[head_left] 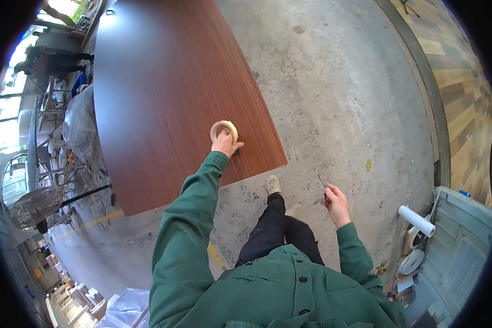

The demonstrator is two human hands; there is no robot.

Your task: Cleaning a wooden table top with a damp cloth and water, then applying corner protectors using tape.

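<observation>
A large reddish-brown wood-grain board (pixel 169 104) lies flat in front of me. Over its near part, my left hand (pixel 225 145) grips a cream-coloured roll of tape (pixel 233 129), with fingers reaching into the ring. Something small and dark shows just below that hand; I cannot make out what it is. Off the board's near right corner, my right hand (pixel 338 206) is closed round a slim, dark, pointed tool (pixel 321 180). Its tip points up and away from me, above the concrete floor. The tool's exact kind is too small to tell.
A standing fan with a wire cage (pixel 35 209) and plastic-wrapped items (pixel 79 117) line the left side. At the right are a grey-green cabinet (pixel 459 229), a white roll (pixel 417 221) and several reels. Wood-patterned planks (pixel 459 98) cover the far right. A person (pixel 52 59) stands far left.
</observation>
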